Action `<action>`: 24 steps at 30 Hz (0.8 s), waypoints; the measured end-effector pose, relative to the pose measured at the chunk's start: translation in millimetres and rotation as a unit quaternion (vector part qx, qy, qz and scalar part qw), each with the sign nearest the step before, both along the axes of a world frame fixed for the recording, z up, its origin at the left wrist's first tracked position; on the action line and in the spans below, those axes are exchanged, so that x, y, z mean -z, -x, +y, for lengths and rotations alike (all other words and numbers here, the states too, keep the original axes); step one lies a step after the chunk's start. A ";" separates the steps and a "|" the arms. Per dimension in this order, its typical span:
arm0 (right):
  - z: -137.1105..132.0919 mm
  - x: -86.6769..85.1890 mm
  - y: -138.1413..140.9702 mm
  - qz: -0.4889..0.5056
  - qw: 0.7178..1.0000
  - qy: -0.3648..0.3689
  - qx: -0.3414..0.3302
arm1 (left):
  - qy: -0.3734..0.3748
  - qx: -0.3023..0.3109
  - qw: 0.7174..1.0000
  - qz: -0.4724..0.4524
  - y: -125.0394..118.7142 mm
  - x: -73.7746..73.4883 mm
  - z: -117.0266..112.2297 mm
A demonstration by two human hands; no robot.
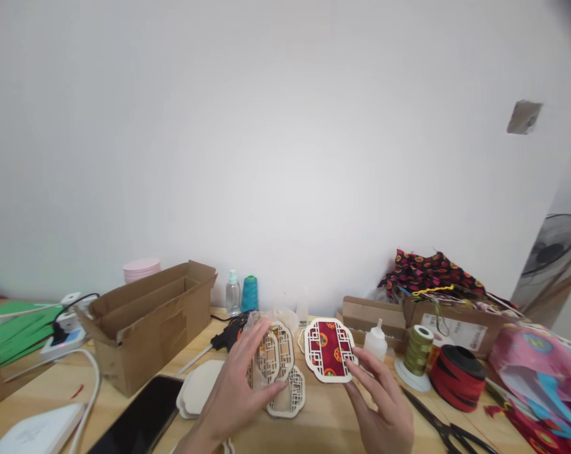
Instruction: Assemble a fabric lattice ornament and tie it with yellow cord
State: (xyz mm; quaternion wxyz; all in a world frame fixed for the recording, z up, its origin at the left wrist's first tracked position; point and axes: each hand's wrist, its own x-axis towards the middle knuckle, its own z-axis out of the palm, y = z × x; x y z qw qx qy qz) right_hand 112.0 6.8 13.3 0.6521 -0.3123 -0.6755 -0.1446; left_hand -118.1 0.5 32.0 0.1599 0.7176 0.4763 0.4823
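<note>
The desk (124,403) is pale, matt wood. The lattice frames (278,359) look like thin cut wood, one backed with red printed cloth (329,348). The box (147,321) is matt cardboard.

Left hand (238,384) rests spread on wooden lattice frames (279,356); right hand (380,403) fingertips touch the red-backed frame (329,349).
</note>
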 end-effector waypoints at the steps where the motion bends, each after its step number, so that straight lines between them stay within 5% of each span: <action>1: -0.1 -0.3 0.1 0.003 1.000 0.000 0.001 | -0.002 0.004 1.000 -0.006 0.0 0.4 -0.2; 24: -1.8 -3.3 1.4 0.040 0.998 0.027 -0.041 | 0.088 0.088 0.988 0.087 -9.8 14.5 6.5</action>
